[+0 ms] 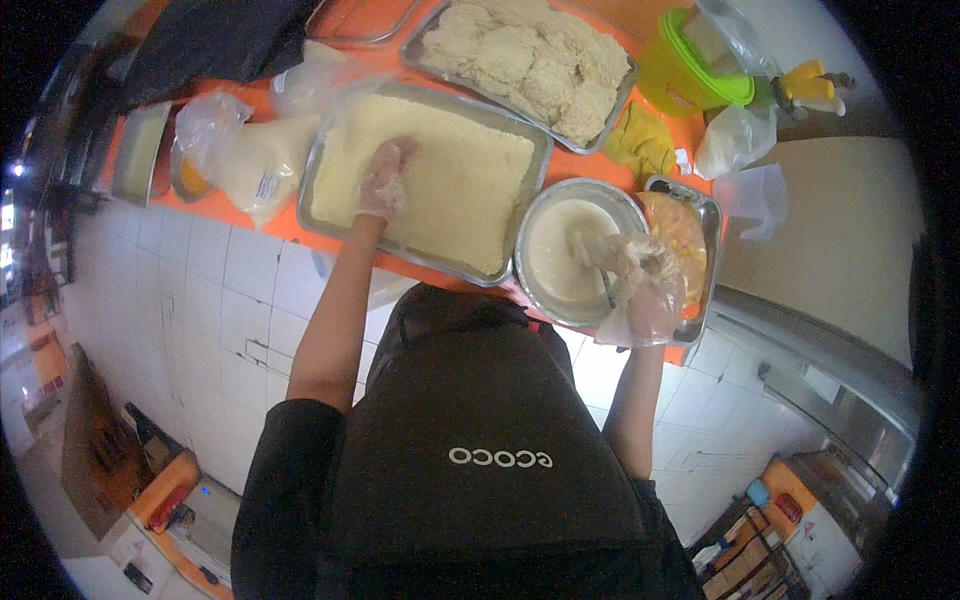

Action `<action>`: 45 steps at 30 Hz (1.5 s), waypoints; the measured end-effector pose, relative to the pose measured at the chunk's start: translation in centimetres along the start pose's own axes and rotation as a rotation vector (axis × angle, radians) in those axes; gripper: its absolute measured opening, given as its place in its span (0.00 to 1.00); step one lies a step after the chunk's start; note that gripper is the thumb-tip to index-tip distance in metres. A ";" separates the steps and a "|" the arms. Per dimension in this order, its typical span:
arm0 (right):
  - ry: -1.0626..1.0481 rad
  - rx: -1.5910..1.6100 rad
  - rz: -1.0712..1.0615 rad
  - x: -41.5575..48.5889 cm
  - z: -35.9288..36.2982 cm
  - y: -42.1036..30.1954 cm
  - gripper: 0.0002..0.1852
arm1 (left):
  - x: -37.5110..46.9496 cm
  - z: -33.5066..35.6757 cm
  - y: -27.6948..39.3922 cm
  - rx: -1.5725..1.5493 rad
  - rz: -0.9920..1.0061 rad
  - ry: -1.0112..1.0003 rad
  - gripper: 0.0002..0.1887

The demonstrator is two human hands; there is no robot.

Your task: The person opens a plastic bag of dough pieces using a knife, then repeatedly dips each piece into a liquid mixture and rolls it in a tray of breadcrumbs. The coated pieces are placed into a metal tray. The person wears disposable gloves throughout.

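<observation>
My left hand [385, 180], in a clear plastic glove, rests in the pale crumbs in a large metal tray [541, 161]. My right hand [649, 289], also in a clear plastic glove with batter on it, is over the right side of a round metal bowl [529, 296]. Its fingertips are at the creamy liquid batter [559, 251]; whether they grip anything cannot be told. To the right of the bowl, partly behind my right hand, a small metal tray [712, 225] holds a plastic bag with yellow-orange pieces [675, 225], possibly raw meat.
Behind is a metal tray of breaded pieces [525, 56]. A green plastic tub [679, 71], a yellow cloth [641, 141] and a clear plastic jug [756, 196] stand right. Bags of crumbs [266, 165] and a metal container [139, 154] lie left on the orange table [291, 229].
</observation>
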State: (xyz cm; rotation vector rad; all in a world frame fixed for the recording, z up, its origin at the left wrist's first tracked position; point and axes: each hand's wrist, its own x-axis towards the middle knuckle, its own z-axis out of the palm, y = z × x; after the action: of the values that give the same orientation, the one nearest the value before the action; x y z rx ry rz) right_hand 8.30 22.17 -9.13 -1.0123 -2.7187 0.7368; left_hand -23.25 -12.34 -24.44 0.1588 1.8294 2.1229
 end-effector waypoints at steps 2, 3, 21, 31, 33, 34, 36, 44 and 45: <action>0.049 -0.078 0.004 -0.8 0.1 -0.8 0.22 | 0.3 -0.9 -0.1 0.054 0.010 -0.053 0.25; 0.066 -0.042 0.026 -1.0 0.1 -1.2 0.22 | 0.1 -0.3 -0.2 0.114 0.008 -0.084 0.25; 0.199 0.721 0.031 -1.6 -4.0 -9.7 0.23 | -4.3 12.7 4.4 1.511 0.343 -0.449 0.35; 0.230 0.722 0.075 -1.6 -2.1 -8.1 0.23 | -1.4 7.2 4.4 1.201 0.578 -0.149 0.35; 0.217 0.725 0.056 -1.6 -1.9 -7.9 0.23 | -1.1 5.6 5.3 1.168 0.521 -0.099 0.33; 0.203 0.751 0.008 -1.7 -1.8 -7.7 0.23 | -1.2 4.8 5.9 1.156 0.449 -0.083 0.32; 0.212 0.699 0.054 -1.7 -1.5 -7.3 0.23 | -1.7 3.6 7.1 1.164 0.415 -0.054 0.29; 0.203 0.474 0.203 -2.3 -0.4 -4.4 0.22 | -2.9 1.3 12.0 1.531 0.607 0.382 0.19; 0.207 0.445 0.232 -2.4 -0.2 -4.2 0.22 | -2.6 0.5 12.7 1.488 0.585 0.375 0.18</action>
State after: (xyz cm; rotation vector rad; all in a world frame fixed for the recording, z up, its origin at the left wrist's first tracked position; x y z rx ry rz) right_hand 7.79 18.03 -6.79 -1.2166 -2.1475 1.1393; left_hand -22.92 -14.18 -11.63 0.7063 3.4905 0.4965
